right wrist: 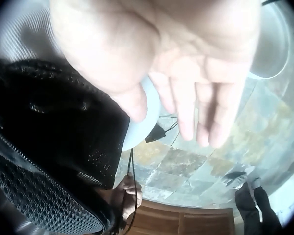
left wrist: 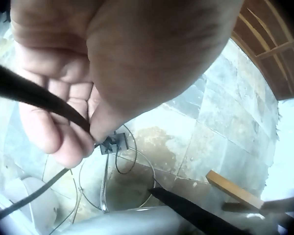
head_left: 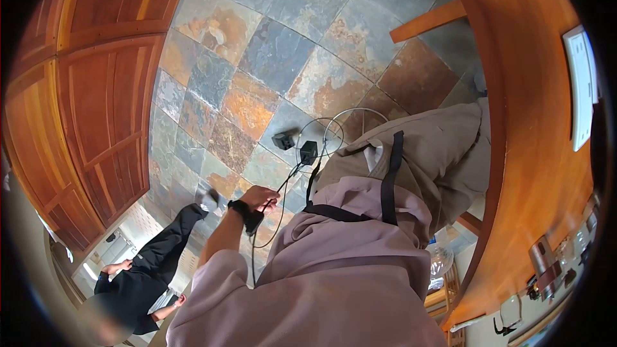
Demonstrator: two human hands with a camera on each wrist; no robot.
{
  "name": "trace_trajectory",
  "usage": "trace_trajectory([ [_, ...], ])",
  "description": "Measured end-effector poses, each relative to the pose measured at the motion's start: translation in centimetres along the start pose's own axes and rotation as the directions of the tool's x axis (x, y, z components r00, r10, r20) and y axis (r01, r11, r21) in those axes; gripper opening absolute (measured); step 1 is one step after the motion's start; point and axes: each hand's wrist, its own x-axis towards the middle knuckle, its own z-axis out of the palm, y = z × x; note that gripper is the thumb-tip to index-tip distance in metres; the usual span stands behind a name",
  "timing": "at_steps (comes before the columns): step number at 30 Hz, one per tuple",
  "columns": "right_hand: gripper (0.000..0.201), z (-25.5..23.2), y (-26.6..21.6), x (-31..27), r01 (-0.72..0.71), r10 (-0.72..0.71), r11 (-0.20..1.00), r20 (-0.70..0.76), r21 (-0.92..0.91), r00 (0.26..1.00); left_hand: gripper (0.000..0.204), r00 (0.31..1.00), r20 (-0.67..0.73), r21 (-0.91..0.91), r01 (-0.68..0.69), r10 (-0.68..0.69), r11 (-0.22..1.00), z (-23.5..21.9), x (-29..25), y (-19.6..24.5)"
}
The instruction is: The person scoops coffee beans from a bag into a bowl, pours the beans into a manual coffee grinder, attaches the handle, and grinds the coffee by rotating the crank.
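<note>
My left hand (head_left: 260, 198) pinches a thin black cable (head_left: 286, 183) between thumb and fingers. In the left wrist view the cable (left wrist: 29, 193) runs out past the curled fingertips. Beyond the hand, two small black blocks resembling power adapters, one nearer (head_left: 308, 152) and one farther (head_left: 283, 140), appear among loops of cord over the tiled floor. My right hand (right wrist: 186, 63) is palm-on in the right wrist view, fingers extended and loosely apart. Its thumb overlaps a pale, smooth, curved-edged thing (right wrist: 146, 122), beside a black mesh bag (right wrist: 54, 132). The head view does not show this hand.
Slate tiles (head_left: 308, 0) cover the floor. Wooden cabinets (head_left: 109, 90) line the left; a wooden table (head_left: 527, 154) curves along the right, its leg (head_left: 427, 20) jutting out. Another person in dark clothes (head_left: 154, 250) stands at lower left. A clear bottle (head_left: 440, 260) is by the table.
</note>
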Motion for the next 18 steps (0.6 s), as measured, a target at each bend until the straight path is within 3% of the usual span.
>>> trace_trajectory([
  [2, 0.025, 0.2, 0.2, 0.3, 0.014, -0.014, 1.0, 0.005, 0.011, 1.0, 0.016, 0.997, 0.077, -0.039, 0.025, -0.022, 0.999, -0.4, -1.1, 0.9],
  [4, 0.025, 0.5, 0.3, 0.4, 0.025, -0.025, 0.999, 0.012, 0.021, 1.0, 0.018, 0.999, 0.038, 0.259, 0.011, -0.022, 0.966, 0.9, -3.7, 2.8],
  [7, 0.025, 0.5, 0.4, 0.7, 0.044, -0.044, 0.999, 0.017, 0.029, 0.999, 0.022, 0.998, 0.028, 0.377, 0.045, -0.06, 0.925, 0.6, -4.1, 3.5],
  [8, 0.025, 0.4, 0.4, 0.8, 0.048, -0.049, 0.998, 0.016, 0.031, 0.999, 0.027, 0.991, 0.128, 0.302, 0.0, -0.041, 0.953, 0.4, -4.7, 3.6],
  [11, 0.025, 0.4, 0.5, 0.7, 0.054, -0.055, 0.998, 0.028, 0.044, 0.998, 0.029, 0.968, 0.225, 0.37, 0.024, -0.115, 0.929, 1.5, -6.8, 4.7],
  [18, 0.026, 1.1, 0.7, 0.7, 0.069, -0.075, 0.994, 0.074, 0.086, 0.994, 0.034, 0.935, 0.197, 0.554, 0.142, -0.295, 0.82, 2.4, -9.6, 5.1],
])
